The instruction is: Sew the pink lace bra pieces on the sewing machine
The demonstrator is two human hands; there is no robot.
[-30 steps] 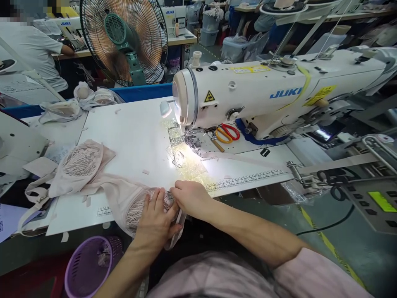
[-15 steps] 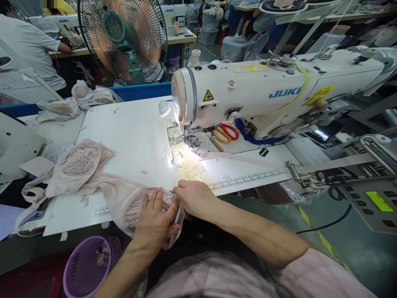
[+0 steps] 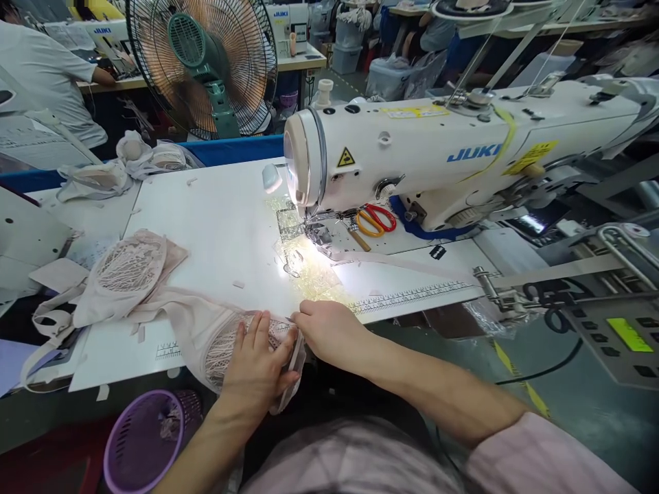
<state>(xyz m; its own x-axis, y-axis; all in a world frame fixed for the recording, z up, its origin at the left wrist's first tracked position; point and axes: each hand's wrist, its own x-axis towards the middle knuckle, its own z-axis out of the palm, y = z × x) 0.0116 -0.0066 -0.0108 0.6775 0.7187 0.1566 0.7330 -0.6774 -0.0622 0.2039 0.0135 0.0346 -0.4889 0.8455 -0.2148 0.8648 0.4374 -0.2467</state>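
Observation:
A pale pink bra (image 3: 221, 346) with strappy lace cups lies across the front edge of the white sewing table (image 3: 206, 226). My left hand (image 3: 260, 360) rests flat on the nearer cup, fingers stretched out over the lace. Beside it, at the cup's upper edge, my right hand (image 3: 329, 333) is closed in a pinch. A thin dark tip shows at its fingertips, too small to name; the rest is hidden in the hand. The other cup (image 3: 131, 267) lies to the left, with its strap (image 3: 51, 329) hanging off the side.
A JUKI sewing machine (image 3: 412, 154) stands behind my hands, its lamp lit. Scissors (image 3: 375, 221) with red and yellow handles lie under its arm. A tape feeder (image 3: 494, 288) is at the right, a purple basket (image 3: 149, 439) below left, a fan (image 3: 203, 68) behind, a person (image 3: 51, 82) back left.
My right hand has shifted slightly to the right along the cup's edge, still pinched. My left hand keeps its place on the lace. The view has moved a little.

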